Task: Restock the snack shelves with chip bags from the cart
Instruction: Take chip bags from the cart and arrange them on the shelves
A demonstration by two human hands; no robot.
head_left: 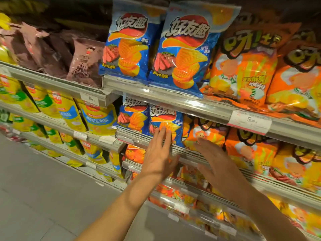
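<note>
Blue chip bags stood upright in two facings on the second shelf (173,150), and the person's left hand (159,157) reached up to the right-hand blue bag (165,126) with fingers straight and spread, their tips resting on its lower front. It gripped nothing; the flat contact looked like a push to seat the bag back behind the shelf lip and square it with its neighbour. The right hand (213,162) hovered just beside it, also spread and empty, its fingertips near the bottom of an orange bag (205,134) to the right; motion blur made it unclear whether they touched the bag. Both palms faced the shelf, which suited tidying a row rather than carrying stock.

Above, on the top shelf (191,101), two larger blue bags (184,49) leaned forward over the rail, with orange bags (243,63) to their right and brown bags (83,63) to the left. Yellow bags (97,119) filled the bay further left.

Shelves were pale metal with clear plastic price rails; a white price tag (249,120) sat on the top rail at right. Lower tiers held more orange packs. Grey floor (43,188) ran along the aisle at near left. No cart showed, so the supply of bags was out of view.
</note>
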